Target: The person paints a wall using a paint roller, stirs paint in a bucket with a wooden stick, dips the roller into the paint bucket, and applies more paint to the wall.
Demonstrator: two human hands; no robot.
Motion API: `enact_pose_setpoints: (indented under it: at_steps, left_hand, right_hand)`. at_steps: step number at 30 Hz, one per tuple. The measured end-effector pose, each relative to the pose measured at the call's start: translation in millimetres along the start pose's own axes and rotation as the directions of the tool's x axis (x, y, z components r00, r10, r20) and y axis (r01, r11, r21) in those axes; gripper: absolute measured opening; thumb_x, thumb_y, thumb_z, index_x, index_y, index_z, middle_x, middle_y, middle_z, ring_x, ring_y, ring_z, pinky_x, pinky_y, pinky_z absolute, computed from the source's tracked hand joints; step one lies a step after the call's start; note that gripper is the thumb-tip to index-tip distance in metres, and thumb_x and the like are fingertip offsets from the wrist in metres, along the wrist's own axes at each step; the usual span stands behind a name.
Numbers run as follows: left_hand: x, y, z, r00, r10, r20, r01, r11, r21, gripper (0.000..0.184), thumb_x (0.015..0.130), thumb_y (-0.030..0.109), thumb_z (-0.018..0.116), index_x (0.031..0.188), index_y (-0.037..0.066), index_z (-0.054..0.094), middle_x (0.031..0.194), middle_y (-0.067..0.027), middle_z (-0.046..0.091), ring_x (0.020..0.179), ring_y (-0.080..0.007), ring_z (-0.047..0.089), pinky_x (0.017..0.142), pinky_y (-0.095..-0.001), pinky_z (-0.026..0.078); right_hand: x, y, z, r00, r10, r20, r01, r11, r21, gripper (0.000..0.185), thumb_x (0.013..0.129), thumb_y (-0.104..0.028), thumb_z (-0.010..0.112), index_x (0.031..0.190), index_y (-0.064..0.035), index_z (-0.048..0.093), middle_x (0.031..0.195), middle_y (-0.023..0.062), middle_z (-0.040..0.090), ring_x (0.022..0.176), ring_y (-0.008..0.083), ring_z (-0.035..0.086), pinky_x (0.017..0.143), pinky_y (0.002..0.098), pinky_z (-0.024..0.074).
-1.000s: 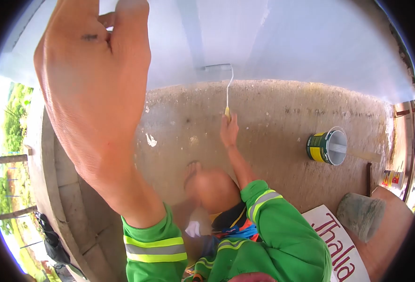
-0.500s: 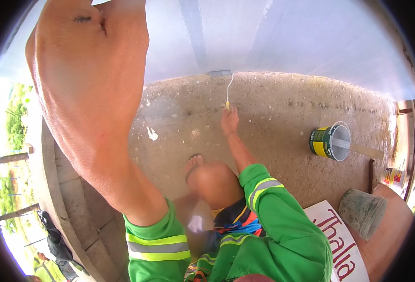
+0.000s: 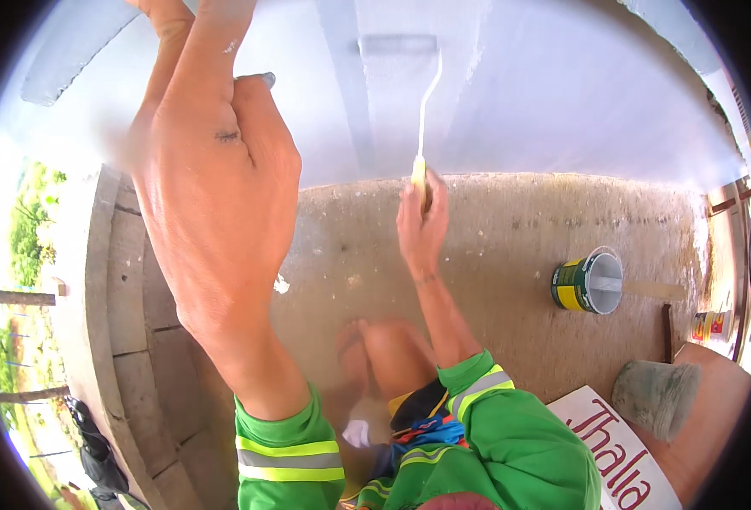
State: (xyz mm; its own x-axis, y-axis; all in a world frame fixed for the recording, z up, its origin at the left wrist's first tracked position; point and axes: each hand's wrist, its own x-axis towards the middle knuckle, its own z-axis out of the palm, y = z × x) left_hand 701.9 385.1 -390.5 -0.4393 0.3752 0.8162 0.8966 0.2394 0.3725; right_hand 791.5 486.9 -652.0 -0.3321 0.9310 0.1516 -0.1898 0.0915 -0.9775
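My right hand (image 3: 422,223) is wrapped round the yellow handle of a paint roller (image 3: 422,110). The roller's sleeve lies against the pale grey-white wall (image 3: 545,102), above the wall's bottom edge. Streaks of a darker tone run down the wall around the sleeve. Close to the camera, my left hand (image 3: 218,170) is raised in front of the wall's left part. Its fingers stretch upward with a gap between them, partly cut off by the top edge, and its thumb has a greyish tip. Nothing shows in it.
A green and yellow paint bucket (image 3: 569,285) stands on the concrete floor (image 3: 494,246) to the right, a flat stick beside it. Further right are a dirty grey bucket (image 3: 656,399), a sign with red lettering (image 3: 600,433) and a small container (image 3: 712,326). A block ledge (image 3: 129,289) runs along the left.
The roller has moved up from the wall's bottom edge, my right hand rising with it. My left hand has come lower in view, so more of its fingers show.
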Motion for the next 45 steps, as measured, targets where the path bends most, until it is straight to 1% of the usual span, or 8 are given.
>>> enact_pose_setpoints:
  at_steps: [6, 11, 16, 19, 26, 32, 41, 45]
  left_hand:
    - [2, -16, -4, 0.994, 0.113, 0.007, -0.113, 0.993, -0.012, 0.057, 0.09, -0.002, 0.046, 0.144, 0.012, 0.058, 0.151, -0.0165, 0.05, 0.139, -0.0315, 0.049, 0.074, -0.0277, 0.057]
    - [5, -8, -20, 1.0, 0.024, 0.015, -0.023, 0.998, -0.051, 0.057, 0.084, -0.01, 0.047, 0.137, 0.006, 0.06, 0.143, -0.0261, 0.054, 0.07, -0.0303, 0.066, 0.061, -0.0319, 0.05]
    - [5, 3, -47, 0.976, -0.212, 0.057, 0.206, 0.974, 0.095, 0.057, 0.087, -0.003, 0.049, 0.14, 0.013, 0.061, 0.142, -0.0144, 0.06, 0.065, -0.0086, 0.056, 0.056, -0.0251, 0.042]
    - [5, -9, -41, 0.989, -0.111, -0.098, 0.115, 0.993, 0.031, 0.051, 0.083, -0.006, 0.051, 0.13, 0.004, 0.065, 0.139, -0.0181, 0.06, 0.049, -0.0118, 0.042, 0.051, -0.0291, 0.041]
    - [2, -22, -39, 0.994, -0.084, -0.073, 0.092, 0.99, 0.107, 0.05, 0.09, 0.004, 0.051, 0.138, 0.013, 0.062, 0.138, -0.0106, 0.064, 0.061, -0.0058, 0.052, 0.056, -0.0241, 0.041]
    - [4, -13, -45, 0.964, -0.264, 0.028, 0.251, 0.94, 0.23, 0.048, 0.094, 0.013, 0.055, 0.142, 0.016, 0.061, 0.109, -0.009, 0.077, 0.065, -0.0039, 0.054, 0.06, -0.0222, 0.041]
    - [-4, -36, -41, 0.988, -0.151, -0.009, 0.149, 0.955, 0.257, 0.045, 0.094, 0.019, 0.058, 0.138, 0.013, 0.064, 0.098, -0.0086, 0.078, 0.079, -0.01, 0.061, 0.074, -0.027, 0.046]
    - [-6, -44, -39, 0.995, -0.092, -0.037, 0.099, 0.954, 0.283, 0.045, 0.093, 0.022, 0.059, 0.136, 0.012, 0.065, 0.097, -0.0086, 0.078, 0.085, -0.013, 0.064, 0.08, -0.0293, 0.048]
  right_hand:
    - [72, -80, 44, 0.947, -0.321, -0.015, 0.321, 0.944, 0.075, 0.042, 0.104, -0.019, 0.057, 0.139, 0.002, 0.049, 0.078, 0.0, 0.052, 0.061, 0.0045, 0.044, 0.052, 0.0236, 0.0381]
    - [47, -98, 53, 0.962, -0.267, 0.053, 0.245, 0.933, 0.262, 0.042, 0.104, -0.018, 0.057, 0.14, 0.0026, 0.048, 0.081, 0.0006, 0.054, 0.063, 0.0043, 0.043, 0.056, 0.023, 0.0383]
    - [44, -82, 77, 0.941, -0.323, 0.101, 0.302, 0.937, 0.177, 0.042, 0.104, -0.017, 0.055, 0.14, 0.003, 0.048, 0.082, 0.0004, 0.056, 0.063, 0.0042, 0.044, 0.056, 0.0225, 0.0389]
    - [58, -80, 98, 0.938, -0.341, 0.054, 0.335, 0.937, 0.098, 0.04, 0.104, -0.014, 0.053, 0.14, 0.0029, 0.048, 0.092, 0.0046, 0.058, 0.069, 0.0074, 0.047, 0.06, 0.0252, 0.042]
    - [8, 28, 68, 0.978, -0.189, 0.082, 0.192, 0.981, -0.021, 0.038, 0.104, -0.009, 0.052, 0.139, 0.0029, 0.047, 0.104, 0.0076, 0.057, 0.078, 0.0117, 0.051, 0.067, 0.0286, 0.0459]
    - [-53, 125, 39, 1.0, 0.018, -0.005, -0.019, 0.968, -0.248, 0.032, 0.102, -0.013, 0.055, 0.131, 0.0004, 0.052, 0.085, 0.0059, 0.055, 0.069, 0.0126, 0.049, 0.063, 0.0308, 0.0442]
    - [-90, 216, 29, 0.967, 0.223, -0.121, -0.253, 0.858, -0.448, 0.037, 0.099, -0.022, 0.059, 0.129, -0.002, 0.053, 0.093, 0.0269, 0.065, 0.086, 0.0463, 0.065, 0.074, 0.0502, 0.0492]
    - [-89, 229, 30, 0.951, 0.273, -0.148, -0.311, 0.834, -0.456, 0.036, 0.098, -0.023, 0.059, 0.127, -0.0024, 0.053, 0.099, 0.0297, 0.067, 0.095, 0.0506, 0.064, 0.08, 0.0542, 0.0483]
